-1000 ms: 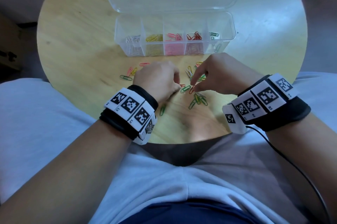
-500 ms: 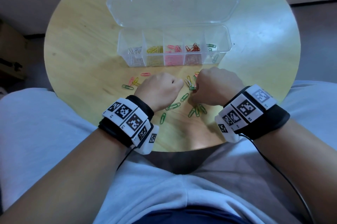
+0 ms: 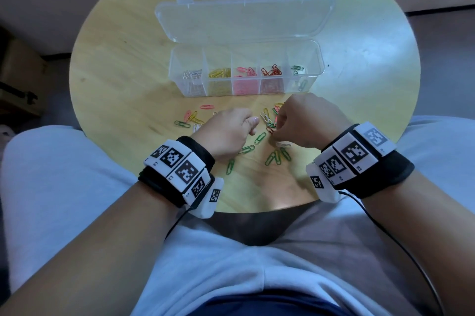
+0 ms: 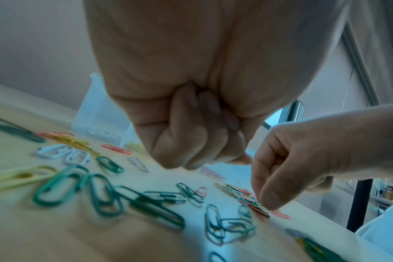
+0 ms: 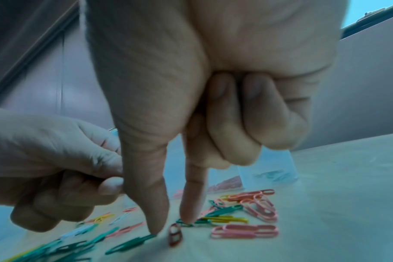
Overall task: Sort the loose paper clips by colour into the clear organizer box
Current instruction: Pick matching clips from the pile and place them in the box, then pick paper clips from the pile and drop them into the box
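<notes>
The clear organizer box [image 3: 317,70] stands open on the round wooden table [image 3: 123,68], holding white, yellow, pink, red and green clips in separate compartments. Loose paper clips [image 3: 276,156] of mixed colours lie between my hands near the front edge. My right hand [image 5: 172,226] points thumb and index finger down onto the table, and a red paper clip [image 5: 175,234] stands on edge pinched between their tips. My left hand [image 3: 246,126] hovers just to the left as a curled fist [image 4: 202,134]. The inside of the fist is hidden.
The box lid [image 3: 244,17] lies flat behind the box. A smaller scatter of pink, yellow, white and green clips [image 3: 191,118] lies left of my left hand. My lap touches the table's near edge. A cardboard box [image 3: 18,79] sits on the floor at left.
My right hand drew back towards me onto the clip pile and now has thumb and index finger around a red clip. The left hand stayed curled. The head view shifted slightly.
</notes>
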